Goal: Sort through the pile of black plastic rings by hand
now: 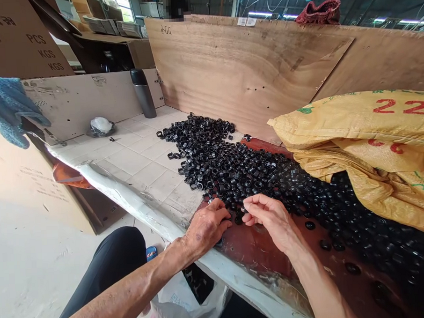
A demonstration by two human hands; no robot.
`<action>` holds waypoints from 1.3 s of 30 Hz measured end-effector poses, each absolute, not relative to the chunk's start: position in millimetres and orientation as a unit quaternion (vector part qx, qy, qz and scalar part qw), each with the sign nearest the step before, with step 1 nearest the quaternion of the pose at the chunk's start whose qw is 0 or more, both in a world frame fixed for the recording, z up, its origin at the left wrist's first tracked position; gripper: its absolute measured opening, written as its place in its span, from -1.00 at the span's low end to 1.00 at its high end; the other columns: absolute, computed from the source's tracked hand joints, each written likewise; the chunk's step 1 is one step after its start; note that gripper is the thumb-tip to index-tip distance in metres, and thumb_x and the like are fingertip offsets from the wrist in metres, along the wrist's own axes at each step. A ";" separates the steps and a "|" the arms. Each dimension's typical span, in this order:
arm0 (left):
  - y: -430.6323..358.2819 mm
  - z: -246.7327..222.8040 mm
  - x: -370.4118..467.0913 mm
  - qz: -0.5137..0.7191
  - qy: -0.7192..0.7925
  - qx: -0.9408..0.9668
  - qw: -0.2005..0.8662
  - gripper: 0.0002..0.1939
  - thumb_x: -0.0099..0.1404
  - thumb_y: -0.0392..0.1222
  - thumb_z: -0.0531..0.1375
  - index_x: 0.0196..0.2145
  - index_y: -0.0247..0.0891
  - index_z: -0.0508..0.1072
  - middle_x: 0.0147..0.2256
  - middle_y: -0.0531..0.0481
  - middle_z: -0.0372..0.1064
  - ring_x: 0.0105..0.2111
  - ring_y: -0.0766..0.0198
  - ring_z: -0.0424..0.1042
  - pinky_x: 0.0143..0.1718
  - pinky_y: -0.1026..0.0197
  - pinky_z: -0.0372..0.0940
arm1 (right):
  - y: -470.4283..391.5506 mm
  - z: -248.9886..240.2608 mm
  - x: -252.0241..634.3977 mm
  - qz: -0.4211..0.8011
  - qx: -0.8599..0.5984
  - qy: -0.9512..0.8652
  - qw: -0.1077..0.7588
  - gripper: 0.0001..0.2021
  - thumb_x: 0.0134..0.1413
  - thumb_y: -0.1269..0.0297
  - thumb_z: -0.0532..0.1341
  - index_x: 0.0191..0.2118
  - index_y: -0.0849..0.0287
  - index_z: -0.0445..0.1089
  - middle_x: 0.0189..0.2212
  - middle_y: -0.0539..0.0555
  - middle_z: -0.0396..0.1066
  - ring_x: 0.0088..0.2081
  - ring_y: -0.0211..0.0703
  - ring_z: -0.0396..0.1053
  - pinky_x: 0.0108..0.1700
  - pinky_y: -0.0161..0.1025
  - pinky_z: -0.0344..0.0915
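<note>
On the counter (127,160), near its front edge (137,214) | your left hand (205,226) sat curled and your right hand (271,217) had its fingers narrow, both at the heaped black pieces (226,172) | whatever either held was too hidden to tell | a loose pinch could have let a piece roll off that edge

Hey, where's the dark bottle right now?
In the head view, the dark bottle is left of centre on the pale tiles, near the corner where the wooden board begins, beyond the pile of black pieces.
</note>
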State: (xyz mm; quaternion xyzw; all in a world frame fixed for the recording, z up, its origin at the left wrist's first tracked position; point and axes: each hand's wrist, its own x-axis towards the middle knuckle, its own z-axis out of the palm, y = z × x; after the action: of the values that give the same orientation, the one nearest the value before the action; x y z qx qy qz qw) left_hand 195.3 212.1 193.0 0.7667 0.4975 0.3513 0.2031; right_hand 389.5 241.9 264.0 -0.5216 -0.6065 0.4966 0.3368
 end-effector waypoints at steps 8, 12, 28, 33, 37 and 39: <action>208.4 205.5 183.9 0.506 0.408 0.505 0.567 -0.80 0.22 -0.16 0.36 -0.28 -0.25 0.43 -0.33 0.02 0.45 -0.32 0.24 0.46 -0.21 0.17 0.35 | 233.0 260.4 376.2 0.505 -0.461 -0.634 0.361 -0.72 0.13 0.10 0.32 -0.16 0.19 0.41 -0.26 0.08 0.50 -0.24 -0.07 0.56 -0.14 -0.16 0.50; 206.4 205.9 180.8 0.556 0.280 0.414 0.664 -0.64 0.16 -0.19 0.43 -0.16 -0.26 0.40 -0.28 0.02 0.46 -0.31 0.31 0.48 -0.18 0.22 0.37 | 226.7 255.3 372.0 0.382 -0.445 -0.731 0.350 -0.77 0.22 0.14 0.27 -0.08 0.12 0.42 -0.18 0.08 0.51 -0.18 -0.12 0.50 -0.13 -0.23 0.43; 200.4 205.0 180.3 0.563 0.254 0.427 0.660 -0.69 0.26 -0.19 0.39 -0.08 -0.28 0.46 -0.22 -0.05 0.54 -0.22 0.29 0.51 -0.13 0.25 0.36 | 225.9 243.6 370.1 0.274 -0.362 -0.817 0.355 -0.89 0.31 0.32 0.20 -0.12 0.08 0.45 -0.12 0.06 0.44 -0.11 -0.14 0.45 -0.08 -0.25 0.42; 199.6 206.6 180.5 0.565 0.266 0.430 0.652 -0.69 0.26 -0.18 0.39 -0.10 -0.29 0.46 -0.21 -0.06 0.54 -0.21 0.28 0.50 -0.12 0.25 0.36 | 223.8 244.5 368.9 0.308 -0.390 -0.792 0.355 -0.88 0.29 0.29 0.23 -0.08 0.05 0.43 -0.16 0.04 0.50 -0.12 -0.14 0.50 -0.04 -0.26 0.44; 197.7 208.9 180.6 0.565 0.283 0.440 0.638 -0.70 0.26 -0.15 0.38 -0.10 -0.29 0.47 -0.20 -0.07 0.52 -0.19 0.27 0.49 -0.09 0.23 0.35 | 223.3 243.1 368.1 0.322 -0.406 -0.775 0.362 -0.86 0.27 0.28 0.26 -0.07 0.02 0.41 -0.19 -0.02 0.53 -0.17 -0.21 0.53 -0.07 -0.33 0.45; 196.8 209.6 180.2 0.567 0.295 0.448 0.626 -0.70 0.27 -0.15 0.37 -0.09 -0.29 0.47 -0.20 -0.06 0.52 -0.19 0.26 0.48 -0.10 0.23 0.34 | 223.1 242.7 367.4 0.309 -0.410 -0.777 0.364 -0.86 0.27 0.29 0.26 -0.07 0.01 0.41 -0.19 -0.03 0.54 -0.17 -0.22 0.53 -0.08 -0.35 0.44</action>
State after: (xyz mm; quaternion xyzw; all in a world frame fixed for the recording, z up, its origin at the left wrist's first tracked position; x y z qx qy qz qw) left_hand 180.2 196.8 209.6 0.4480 0.2947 0.5666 0.6256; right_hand 367.4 223.1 242.7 -0.4103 -0.7766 0.3094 0.3644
